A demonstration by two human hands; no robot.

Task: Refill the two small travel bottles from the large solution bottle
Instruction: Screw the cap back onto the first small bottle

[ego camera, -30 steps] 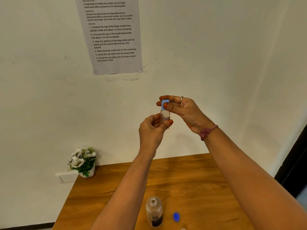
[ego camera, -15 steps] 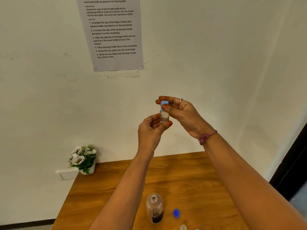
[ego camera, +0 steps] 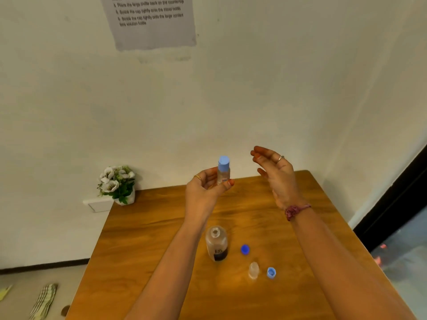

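Two hands: apart
Left hand (ego camera: 203, 190): pinches capped travel bottle (ego camera: 223, 170), upright
Right hand (ego camera: 276, 172): fingers relaxed, empty
Below hands: uncapped large bottle (ego camera: 216, 243), second travel bottle (ego camera: 253, 270), two blue caps (ego camera: 245, 249)

Off-white plaster wall (ego camera: 277, 88) w/ taped grey paper sheet (ego camera: 154, 24); brown wooden table (ego camera: 143, 239); white-flowered potted plant (ego camera: 117, 183) at back-left corner.

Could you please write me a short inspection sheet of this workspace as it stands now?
Surface: brown wooden table.
Job's things: small clear travel bottle with pale blue cap held up; large clear uncapped solution bottle upright; small uncapped clear bottle; dark blue cap and pale blue cap lying loose.
Clutter: white flower pot.
Grippers: left hand pinches the capped bottle; right hand open, empty.
Cables: nothing seen.
Surroundings: printed instruction sheet on wall.
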